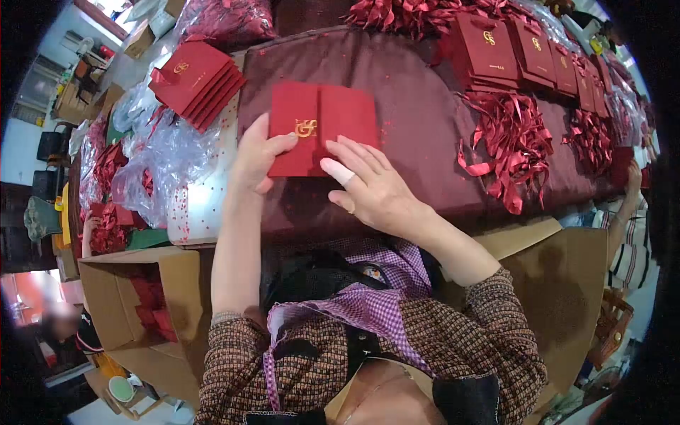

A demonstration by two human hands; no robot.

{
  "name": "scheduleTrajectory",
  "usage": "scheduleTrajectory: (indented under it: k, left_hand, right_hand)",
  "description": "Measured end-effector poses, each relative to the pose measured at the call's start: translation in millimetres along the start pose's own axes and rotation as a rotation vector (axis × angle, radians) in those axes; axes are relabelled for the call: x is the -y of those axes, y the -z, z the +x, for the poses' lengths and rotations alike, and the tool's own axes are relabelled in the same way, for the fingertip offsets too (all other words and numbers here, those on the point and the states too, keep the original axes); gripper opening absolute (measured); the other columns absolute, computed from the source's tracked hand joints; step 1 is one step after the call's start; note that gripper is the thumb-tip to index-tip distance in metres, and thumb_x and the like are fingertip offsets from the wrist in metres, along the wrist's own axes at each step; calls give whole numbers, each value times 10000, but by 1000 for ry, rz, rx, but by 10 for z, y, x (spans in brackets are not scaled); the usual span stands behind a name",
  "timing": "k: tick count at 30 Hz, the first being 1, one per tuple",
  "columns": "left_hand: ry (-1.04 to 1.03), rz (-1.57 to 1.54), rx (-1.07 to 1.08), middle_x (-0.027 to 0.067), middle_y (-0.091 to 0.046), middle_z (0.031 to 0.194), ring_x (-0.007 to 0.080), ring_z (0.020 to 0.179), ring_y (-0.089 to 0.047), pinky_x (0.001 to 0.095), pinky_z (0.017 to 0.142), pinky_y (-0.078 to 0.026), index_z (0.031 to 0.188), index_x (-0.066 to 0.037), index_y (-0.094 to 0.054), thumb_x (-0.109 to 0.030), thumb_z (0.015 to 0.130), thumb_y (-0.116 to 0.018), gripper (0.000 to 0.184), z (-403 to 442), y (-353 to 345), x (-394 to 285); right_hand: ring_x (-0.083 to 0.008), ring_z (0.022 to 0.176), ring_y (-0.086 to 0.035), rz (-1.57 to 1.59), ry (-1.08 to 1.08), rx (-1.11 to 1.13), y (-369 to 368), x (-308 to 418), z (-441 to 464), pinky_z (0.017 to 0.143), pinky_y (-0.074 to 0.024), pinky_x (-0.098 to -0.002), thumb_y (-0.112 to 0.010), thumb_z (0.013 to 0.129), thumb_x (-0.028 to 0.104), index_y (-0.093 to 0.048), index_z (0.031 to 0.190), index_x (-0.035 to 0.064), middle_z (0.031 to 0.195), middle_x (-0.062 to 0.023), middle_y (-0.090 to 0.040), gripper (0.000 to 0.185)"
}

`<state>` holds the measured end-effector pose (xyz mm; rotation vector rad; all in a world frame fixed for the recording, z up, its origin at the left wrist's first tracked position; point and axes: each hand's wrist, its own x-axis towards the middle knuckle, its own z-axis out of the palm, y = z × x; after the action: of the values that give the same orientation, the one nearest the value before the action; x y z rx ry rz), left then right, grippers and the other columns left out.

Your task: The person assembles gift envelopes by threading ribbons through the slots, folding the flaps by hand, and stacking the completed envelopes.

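Note:
A red paper bag with a gold emblem [294, 106] lies flat over the dark red cloth, its right part overlapping or folded out. My left hand [256, 152] grips its left edge, thumb on top near the emblem. My right hand [365, 180] is at the lower right of the bag, fingers spread and its fingertips on or just above the red paper. One of its fingers wears a white wrap.
Stacked red bags [195, 81] lie at the upper left beside clear plastic. More bags [489, 49] stand at the upper right above red ribbons [510, 145]. Cardboard boxes [180, 312] flank my body. Other people's hands [634, 176] show at both sides.

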<state>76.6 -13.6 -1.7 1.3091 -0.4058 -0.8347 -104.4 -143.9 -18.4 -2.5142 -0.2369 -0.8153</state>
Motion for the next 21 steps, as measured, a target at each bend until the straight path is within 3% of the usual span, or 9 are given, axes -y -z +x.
scheduleTrajectory:
  k: [1, 3, 4, 5, 8, 10, 13, 16, 21]
  left_hand:
    - [-81, 38, 88, 117, -599, 1194, 193, 1055, -599, 324, 912, -489, 1307, 17, -462, 11, 788, -626, 544, 29, 74, -24]
    - [-179, 216, -131, 133, -565, 1250, 200, 1092, -581, 325, 934, -473, 1348, 28, -422, -24, 785, -660, 614, -16, 76, -62]
    - [-125, 242, -47, 127, -554, 1259, 191, 1092, -573, 312, 937, -461, 1368, 36, -398, -51, 787, -683, 653, 74, 288, 14]
    - [-156, 461, -194, 122, -562, 1236, 184, 1082, -569, 297, 932, -456, 1361, 38, -415, -101, 814, -693, 629, 98, 360, 68]
    - [-156, 747, -204, 163, -560, 1216, 196, 1015, -583, 305, 906, -464, 1302, 79, -456, -179, 840, -708, 586, 164, 399, 51]
    - [-221, 909, -253, 158, -594, 1138, 208, 978, -594, 301, 887, -462, 1222, 100, -532, -286, 837, -720, 577, 196, 381, 67]
    - [-283, 1134, -303, 163, -617, 1056, 229, 937, -601, 307, 854, -469, 1169, 90, -567, -310, 826, -725, 550, 267, 357, 124]
    - [-324, 1193, -308, 169, -623, 1013, 221, 891, -601, 311, 804, -476, 1102, 70, -597, -294, 808, -742, 490, 324, 352, 124]
    - [-329, 1050, -333, 107, -634, 853, 171, 756, -593, 318, 710, -489, 972, 45, -622, -222, 787, -748, 349, 375, 285, 88]
  right_hand:
    - [-353, 1197, -494, -32, 24, -25, 54, -38, -49, 991, -393, -490, -723, 721, 149, -539, 1177, 25, 1264, -192, -521, 507]
    - [-324, 1092, -546, -96, 25, -89, 236, -113, -134, 940, -420, -462, -714, 722, 117, -558, 1134, 42, 1146, -149, -569, 446]
    - [-322, 1015, -563, -138, -4, -117, 361, -187, -199, 922, -421, -453, -706, 732, 112, -566, 1116, 53, 1101, -137, -571, 413]
    - [-319, 978, -570, -231, -47, -126, 510, -260, -273, 910, -419, -445, -702, 743, 117, -575, 1101, 65, 1084, -127, -579, 383]
    - [-279, 948, -596, -397, -233, -220, 1044, -474, -495, 868, -428, -399, -703, 768, 132, -619, 1038, 92, 985, -88, -647, 286]
    - [-275, 934, -611, -340, -452, -295, 1312, -555, -646, 843, -434, -365, -688, 803, 151, -649, 994, 80, 936, -87, -672, 207]
    - [-254, 884, -619, -311, -513, -227, 1535, -595, -858, 822, -427, -364, -662, 832, 170, -669, 943, 87, 878, -79, -668, 138]
    - [-271, 835, -602, -322, -561, -73, 1456, -608, -954, 820, -410, -371, -678, 822, 208, -673, 928, 92, 824, -77, -653, 157]
    - [-282, 863, -586, -530, -590, -73, 1173, -713, -894, 788, -410, -397, -686, 803, 309, -665, 901, 86, 854, -79, -645, 245]
